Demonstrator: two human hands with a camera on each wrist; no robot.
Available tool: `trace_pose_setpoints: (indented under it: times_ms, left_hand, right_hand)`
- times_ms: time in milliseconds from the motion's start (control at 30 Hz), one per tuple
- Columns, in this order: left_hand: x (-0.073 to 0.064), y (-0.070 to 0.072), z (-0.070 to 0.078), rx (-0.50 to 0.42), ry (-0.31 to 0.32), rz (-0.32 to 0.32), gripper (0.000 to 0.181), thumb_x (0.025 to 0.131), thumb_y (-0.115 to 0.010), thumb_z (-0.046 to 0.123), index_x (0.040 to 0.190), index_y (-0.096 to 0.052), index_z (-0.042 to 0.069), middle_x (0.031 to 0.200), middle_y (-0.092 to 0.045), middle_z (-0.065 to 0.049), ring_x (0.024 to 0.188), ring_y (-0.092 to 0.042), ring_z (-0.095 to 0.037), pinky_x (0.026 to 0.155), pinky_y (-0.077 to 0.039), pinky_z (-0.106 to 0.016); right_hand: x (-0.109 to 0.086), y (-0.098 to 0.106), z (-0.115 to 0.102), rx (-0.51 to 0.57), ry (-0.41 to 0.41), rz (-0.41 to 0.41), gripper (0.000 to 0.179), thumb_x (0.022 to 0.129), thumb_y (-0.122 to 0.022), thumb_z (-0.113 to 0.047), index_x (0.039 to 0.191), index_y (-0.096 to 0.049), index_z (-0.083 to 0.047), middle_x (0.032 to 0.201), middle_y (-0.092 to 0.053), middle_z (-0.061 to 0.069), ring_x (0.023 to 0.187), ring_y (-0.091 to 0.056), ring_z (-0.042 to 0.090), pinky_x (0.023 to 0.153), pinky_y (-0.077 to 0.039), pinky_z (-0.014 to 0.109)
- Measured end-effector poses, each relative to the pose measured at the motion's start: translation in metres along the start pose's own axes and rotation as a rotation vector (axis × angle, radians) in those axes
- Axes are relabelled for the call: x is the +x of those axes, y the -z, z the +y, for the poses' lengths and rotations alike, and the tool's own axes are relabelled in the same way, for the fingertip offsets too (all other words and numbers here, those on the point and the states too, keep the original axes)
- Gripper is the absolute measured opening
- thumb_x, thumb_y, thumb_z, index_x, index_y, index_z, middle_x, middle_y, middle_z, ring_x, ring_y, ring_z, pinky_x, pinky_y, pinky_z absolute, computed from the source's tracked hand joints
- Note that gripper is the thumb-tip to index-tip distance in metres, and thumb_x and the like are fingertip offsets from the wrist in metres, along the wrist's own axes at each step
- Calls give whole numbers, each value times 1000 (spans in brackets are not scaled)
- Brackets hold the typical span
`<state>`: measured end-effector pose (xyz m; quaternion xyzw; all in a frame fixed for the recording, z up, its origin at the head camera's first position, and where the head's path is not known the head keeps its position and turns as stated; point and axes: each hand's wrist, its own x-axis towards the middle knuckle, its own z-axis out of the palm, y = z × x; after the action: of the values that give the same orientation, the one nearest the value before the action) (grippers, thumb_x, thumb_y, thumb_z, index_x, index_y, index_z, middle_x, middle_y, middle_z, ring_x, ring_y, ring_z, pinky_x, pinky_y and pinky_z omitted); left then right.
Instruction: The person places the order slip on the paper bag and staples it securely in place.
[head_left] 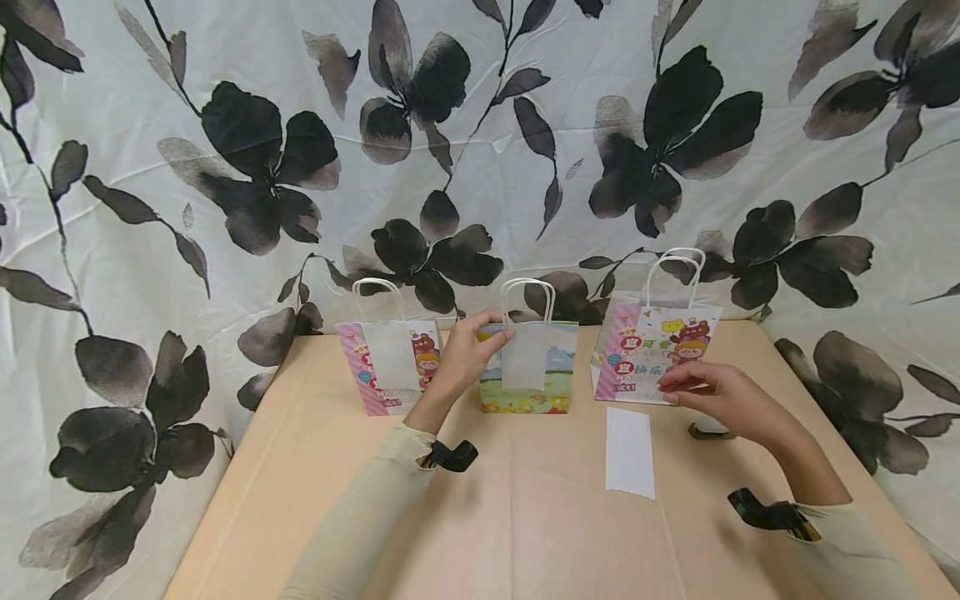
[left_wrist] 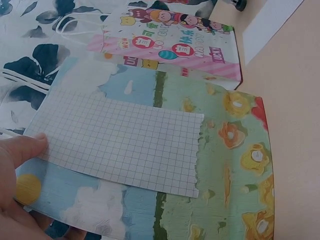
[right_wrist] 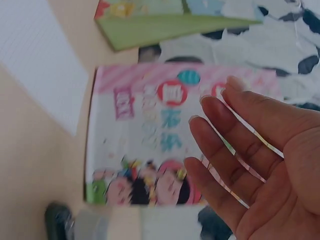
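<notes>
My left hand (head_left: pixel 467 357) pinches the upper left edge of a small paper bag (head_left: pixel 561 367) printed with a meadow and sky. In the left wrist view, the thumb presses the top end of a squared paper strip (left_wrist: pixel 122 140) against the bag's front, while the other fingers go behind the bag. My right hand (head_left: pixel 731 402) hovers in front of a pink and white cartoon paper bag (head_left: pixel 637 354). Its fingers (right_wrist: pixel 227 175) are loosely extended and hold nothing in the right wrist view. All the bags have white looped handles.
A second pink cartoon bag (head_left: pixel 362 379) stands at the left, with a white strip (head_left: pixel 392 358) on its front. Another paper strip (head_left: pixel 630 454) lies on the table (head_left: pixel 555 517) before the right bag. A small dark-and-clear object (head_left: pixel 710 431) sits by the right hand. Floral cloth hangs behind.
</notes>
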<state>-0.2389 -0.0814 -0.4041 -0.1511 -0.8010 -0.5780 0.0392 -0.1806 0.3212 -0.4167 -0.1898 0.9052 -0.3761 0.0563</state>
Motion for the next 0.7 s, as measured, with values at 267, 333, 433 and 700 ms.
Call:
trace_pose_setpoints:
  times_ms: [267, 333, 433, 700]
  left_hand:
    - [0, 0, -1, -8, -2, -7, 14, 97, -71, 20, 109, -72, 12, 108, -67, -5, 94, -61, -20, 87, -54, -36]
    - [0, 0, -1, -7, -3, -9, 14, 98, -70, 20, 109, -72, 12, 108, -67, -5, 94, -61, -20, 87, -53, -36]
    - [0, -1, -2, -5, 0, -12, 15, 98, -70, 20, 110, -72, 12, 108, -66, -5, 95, -61, -20, 87, -54, -35]
    - [0, 0, -3, -11, -3, -13, 16, 98, -69, 20, 112, -71, 12, 110, -67, -5, 96, -63, -20, 90, -55, -37]
  right_hand:
    - [-15, 7, 30, -36, -45, 16, 29, 96, -72, -22, 120, -71, -5, 120, -71, 10, 100, -62, -3, 84, -53, 18]
    - [-19, 10, 36, -41, -57, 11, 30, 96, -72, -21, 121, -71, -5, 118, -71, 10, 99, -62, -3, 83, -53, 18]
    - [-26, 12, 46, -38, -62, 5, 31, 95, -73, -20, 121, -71, -5, 118, -71, 11, 100, -63, -1, 83, -53, 19]
    - [-39, 15, 71, -25, -60, 11, 29, 95, -72, -18, 121, -71, -4, 118, -71, 12, 104, -58, -9, 81, -53, 18]
